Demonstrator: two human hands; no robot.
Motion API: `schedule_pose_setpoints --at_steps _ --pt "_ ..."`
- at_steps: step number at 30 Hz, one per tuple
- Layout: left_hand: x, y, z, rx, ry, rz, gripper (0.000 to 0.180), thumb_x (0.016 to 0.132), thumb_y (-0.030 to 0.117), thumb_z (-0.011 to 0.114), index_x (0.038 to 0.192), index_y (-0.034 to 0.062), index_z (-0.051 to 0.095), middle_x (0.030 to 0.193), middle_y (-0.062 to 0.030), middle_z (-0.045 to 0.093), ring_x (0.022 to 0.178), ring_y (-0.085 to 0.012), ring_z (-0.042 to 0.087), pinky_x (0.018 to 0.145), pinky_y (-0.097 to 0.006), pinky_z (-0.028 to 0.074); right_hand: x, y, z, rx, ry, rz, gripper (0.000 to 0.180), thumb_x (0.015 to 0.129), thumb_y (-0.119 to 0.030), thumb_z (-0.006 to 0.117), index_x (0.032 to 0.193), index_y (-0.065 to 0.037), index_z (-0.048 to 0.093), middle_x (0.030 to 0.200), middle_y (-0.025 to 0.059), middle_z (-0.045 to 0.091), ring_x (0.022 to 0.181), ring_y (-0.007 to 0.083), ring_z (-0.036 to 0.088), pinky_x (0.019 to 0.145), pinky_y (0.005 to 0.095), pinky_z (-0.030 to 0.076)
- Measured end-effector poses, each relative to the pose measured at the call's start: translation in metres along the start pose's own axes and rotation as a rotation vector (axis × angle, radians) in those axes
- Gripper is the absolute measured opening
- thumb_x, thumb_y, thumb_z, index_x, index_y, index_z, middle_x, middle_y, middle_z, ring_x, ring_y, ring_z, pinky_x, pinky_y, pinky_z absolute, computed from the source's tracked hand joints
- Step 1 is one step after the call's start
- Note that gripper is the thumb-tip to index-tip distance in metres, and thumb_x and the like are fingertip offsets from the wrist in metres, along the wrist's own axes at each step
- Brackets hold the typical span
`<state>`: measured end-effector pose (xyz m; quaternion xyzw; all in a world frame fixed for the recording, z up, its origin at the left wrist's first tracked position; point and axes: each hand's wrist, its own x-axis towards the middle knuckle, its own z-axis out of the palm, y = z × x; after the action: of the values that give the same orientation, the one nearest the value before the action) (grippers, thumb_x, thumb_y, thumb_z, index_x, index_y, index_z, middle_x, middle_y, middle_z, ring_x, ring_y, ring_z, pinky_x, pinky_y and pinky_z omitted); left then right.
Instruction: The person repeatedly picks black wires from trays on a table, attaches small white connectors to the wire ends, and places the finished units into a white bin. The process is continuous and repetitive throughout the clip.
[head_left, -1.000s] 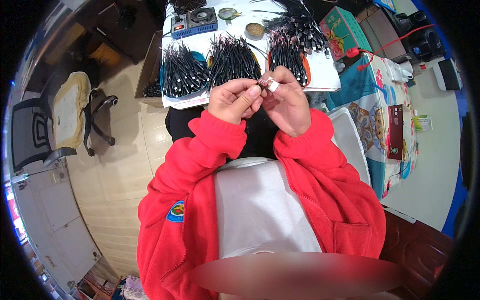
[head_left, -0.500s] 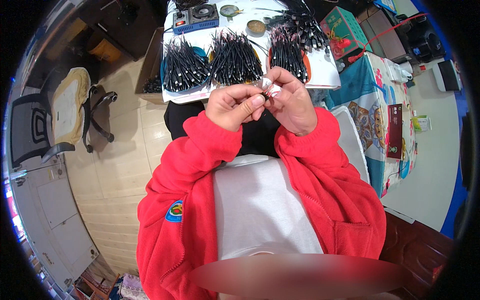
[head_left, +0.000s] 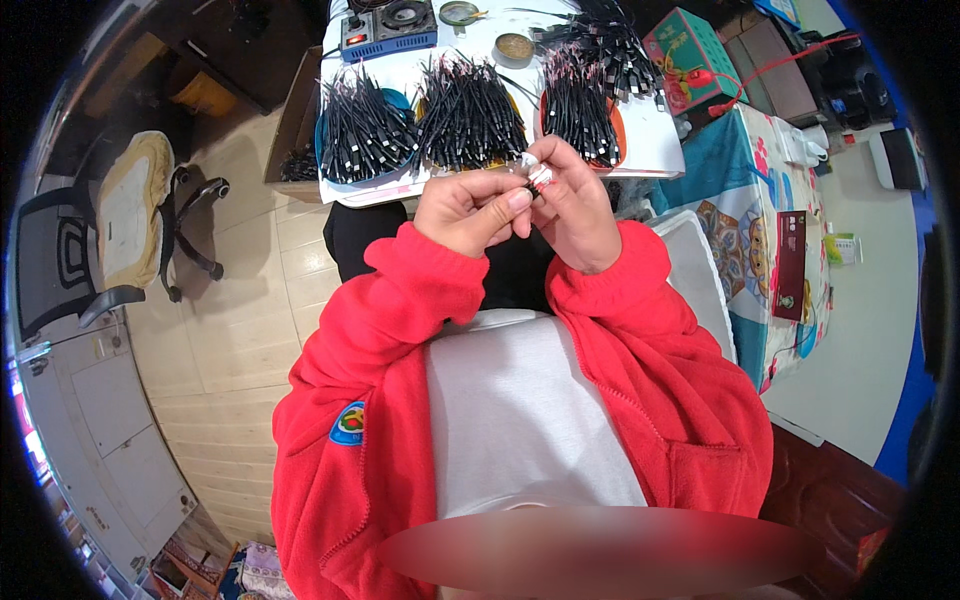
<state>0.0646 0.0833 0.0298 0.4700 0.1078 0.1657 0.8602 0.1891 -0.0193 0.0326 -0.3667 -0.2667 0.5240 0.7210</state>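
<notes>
thin wires between both hands

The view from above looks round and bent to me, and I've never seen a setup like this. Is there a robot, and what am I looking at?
There is no robot here: a person works with two bare hands. The picture comes from a wide fisheye camera worn on the head, looking down, so straight edges bend near the rim.

The left hand pinches a small dark piece with thin pinkish-white strands. The right hand has its fingertips at the strands; whether they grip is too small to tell.

Beyond the hands is a white table. On it are three bundles of black cables, a looser cable pile, a blue box-shaped device and a round tin.
</notes>
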Motion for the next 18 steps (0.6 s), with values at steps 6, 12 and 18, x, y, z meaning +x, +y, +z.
schedule_pose_setpoints --at_steps 6,12,18 --pt "0.001 -0.002 0.001 0.075 0.066 -0.013 0.016 0.090 0.006 0.056 0.100 -0.0040 0.063 0.071 -0.0063 0.060 0.053 -0.0044 0.043 0.046 -0.017 0.030 0.002 0.007 -0.004 -0.242 0.136 -0.094 0.018 0.094 -0.018 0.053 0.102 -0.005 0.044 0.080 0.0004 0.050 0.065 0.0071 0.049 0.060 0.0194 0.039" --pt "-0.004 0.001 0.000 0.191 0.048 -0.039 0.014 0.089 0.009 0.059 0.094 -0.0026 0.065 0.066 -0.0027 0.058 0.051 -0.0031 0.043 0.045 -0.017 0.030 -0.004 -0.019 -0.011 -0.449 0.040 -0.038 0.017 0.095 -0.021 0.052 0.087 -0.006 0.050 0.074 -0.0021 0.047 0.061 0.0042 0.037 0.054 0.0192 0.030" --pt "-0.008 0.003 -0.001 0.266 -0.042 -0.039 0.013 0.088 0.006 0.058 0.091 -0.0050 0.065 0.071 -0.0044 0.060 0.059 -0.0068 0.053 0.051 -0.019 0.040 -0.017 -0.014 -0.006 -0.924 -0.047 -0.208 0.020 0.092 -0.015 0.053 0.082 0.001 0.056 0.074 0.0028 0.054 0.067 0.0091 0.048 0.059 0.0233 0.039"
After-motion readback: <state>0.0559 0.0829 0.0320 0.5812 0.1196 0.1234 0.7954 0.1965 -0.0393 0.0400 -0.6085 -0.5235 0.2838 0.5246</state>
